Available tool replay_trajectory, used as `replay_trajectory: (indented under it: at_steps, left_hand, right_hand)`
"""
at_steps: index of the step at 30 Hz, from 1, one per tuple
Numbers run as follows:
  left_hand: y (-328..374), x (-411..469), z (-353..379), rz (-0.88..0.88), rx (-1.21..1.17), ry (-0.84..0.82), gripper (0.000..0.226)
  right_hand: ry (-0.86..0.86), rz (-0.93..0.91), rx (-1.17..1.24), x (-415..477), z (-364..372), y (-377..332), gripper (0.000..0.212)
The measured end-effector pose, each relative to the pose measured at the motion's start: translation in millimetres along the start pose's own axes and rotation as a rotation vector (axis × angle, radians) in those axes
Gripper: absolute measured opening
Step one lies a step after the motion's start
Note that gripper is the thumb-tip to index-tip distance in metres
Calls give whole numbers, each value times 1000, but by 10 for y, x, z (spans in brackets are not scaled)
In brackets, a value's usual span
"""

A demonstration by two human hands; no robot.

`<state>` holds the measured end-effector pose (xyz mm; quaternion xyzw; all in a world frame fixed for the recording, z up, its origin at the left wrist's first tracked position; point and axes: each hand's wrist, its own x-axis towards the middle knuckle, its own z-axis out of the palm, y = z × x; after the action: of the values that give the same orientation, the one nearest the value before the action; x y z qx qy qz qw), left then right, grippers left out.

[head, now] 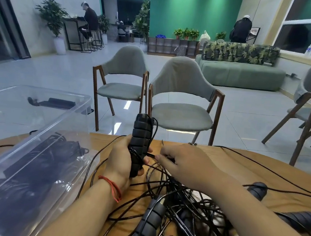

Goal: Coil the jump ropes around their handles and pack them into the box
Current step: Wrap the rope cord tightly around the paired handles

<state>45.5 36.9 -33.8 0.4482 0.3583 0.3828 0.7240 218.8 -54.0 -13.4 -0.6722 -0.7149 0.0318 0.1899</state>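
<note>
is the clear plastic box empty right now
No, dark coiled jump ropes lie inside the clear plastic box, visible through its transparent wall.

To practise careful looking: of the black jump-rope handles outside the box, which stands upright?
The handle gripped in the left hand; the others lie flat on the table among tangled cord.

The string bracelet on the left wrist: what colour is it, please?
The thin string bracelet is red; the head view shows it.
</note>
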Motion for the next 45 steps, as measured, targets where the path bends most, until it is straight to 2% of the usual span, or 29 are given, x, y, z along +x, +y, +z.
replay_trajectory:
  at_steps: [6,12,16,22,27,32,35,37,40,43,45]
  left_hand:
    - [44,38,-90,-13,-132,61,56]
    - [12,11,-68,20,-116,49,50]
    - [-5,10,-66,14,-72,11,44]
    - [-39,70,-22,114,257,42,38]
    - [-119,105,-30,352,570,119,26]
    - [-92,104,-76,396,750,209,38]
    - [-100,84,-113,421,820,122,45]
    - [-93,7,-82,422,902,25,42]
    - [-84,-115,-22,490,1067,-126,37]
    - [-80,-131,4,511,1146,-227,57]
    - [-96,-150,33,565,1240,-254,50]
  right_hand:
    - [-39,0,7,-77,-124,19,38]
    - [-1,-6,80,-101,-179,55,29]
    - [43,14,83,-108,-168,28,32]
    - [128,-68,36,-88,-61,15,34]
    - [161,-190,11,-89,-40,-73,41]
    - [294,-220,162,-133,-204,-106,20]
    - [399,-208,244,-130,-259,-88,14]
    - [440,-200,323,-113,-247,-37,12]
    - [467,-155,401,-85,-209,38,17]
    - [484,-103,439,-62,-185,94,20]
    - [456,-104,449,-49,-163,121,22]
